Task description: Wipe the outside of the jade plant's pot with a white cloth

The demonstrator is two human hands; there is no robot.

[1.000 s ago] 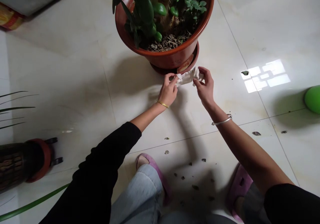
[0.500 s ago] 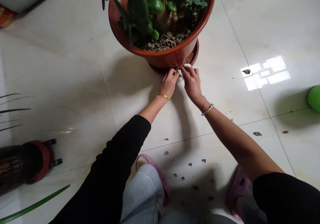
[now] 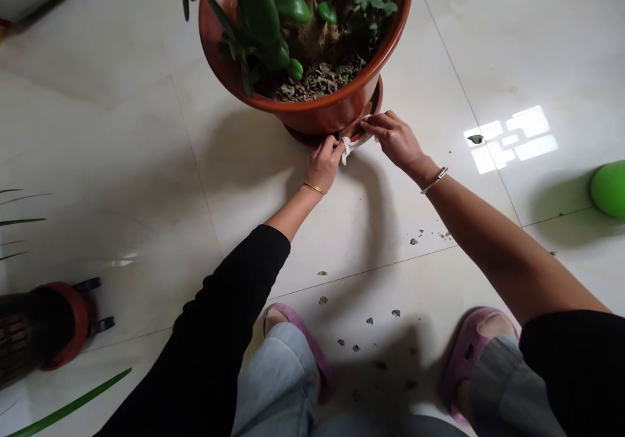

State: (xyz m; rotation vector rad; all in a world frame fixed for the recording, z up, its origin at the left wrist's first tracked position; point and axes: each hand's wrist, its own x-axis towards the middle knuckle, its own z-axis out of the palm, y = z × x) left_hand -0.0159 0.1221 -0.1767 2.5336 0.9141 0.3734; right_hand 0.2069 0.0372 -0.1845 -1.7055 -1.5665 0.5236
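Observation:
A large reddish-brown plant pot [image 3: 317, 112] with a thick-leaved green plant [image 3: 262, 17] stands in a matching saucer [image 3: 378, 93] on the floor. At the saucer's near edge, my left hand [image 3: 323, 163] pinches a crumpled white tissue [image 3: 346, 149], part of which hangs below the fingertips. My right hand [image 3: 398, 140] is closed at the saucer's near-right edge, its fingertips on another white bit of what looks like the same tissue. Between the hands a pale strip runs along the rim. The fingers hide part of the saucer.
Dry leaf bits [image 3: 370, 320] lie scattered on the tiled floor [image 3: 273, 189] between my feet in pink clogs [image 3: 461, 359]. A green ball-like object [image 3: 609, 189] is at the right. A dark pot on a wheeled red base [image 3: 73, 326] stands at the left.
My right hand has moved right, away from my left hand, along the saucer edge. The white tissue now shows at both hands, farther apart. The view has shifted slightly.

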